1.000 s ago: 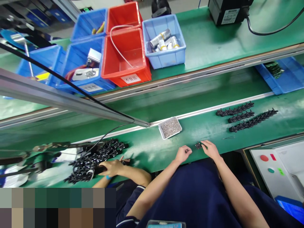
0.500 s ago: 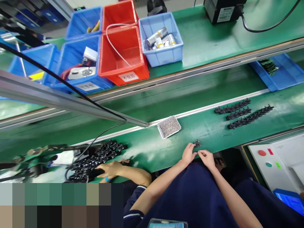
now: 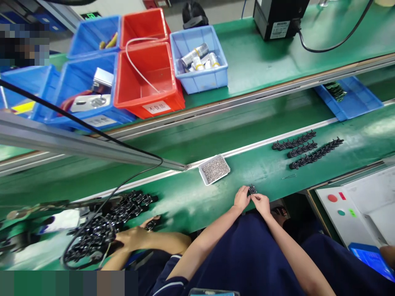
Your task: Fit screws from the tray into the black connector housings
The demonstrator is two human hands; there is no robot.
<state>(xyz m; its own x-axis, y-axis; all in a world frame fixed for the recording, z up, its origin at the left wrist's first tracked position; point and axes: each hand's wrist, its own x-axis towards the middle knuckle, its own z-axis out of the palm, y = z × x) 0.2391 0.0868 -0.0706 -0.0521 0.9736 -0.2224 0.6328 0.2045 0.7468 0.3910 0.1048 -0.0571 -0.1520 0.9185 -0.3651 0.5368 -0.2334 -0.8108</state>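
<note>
Both hands meet at the near edge of the bench point(image 3: 191, 197): left hand point(image 3: 241, 198) and right hand point(image 3: 261, 203) pinch one small black part point(image 3: 252, 190) between fingertips. Judged light, rigid, fiddly; best held by its rim.

One head cam, worn high, looks fwd and steeply down across the green bench mat point(image 3: 191, 197) toward the plastic bins; hands sit close at bottom centre. Single view, nothing shared w/ another.

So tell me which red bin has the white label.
The nearer red bin, front one of the pair; its front wall carries a white label. The farther red bin shows none.
</note>
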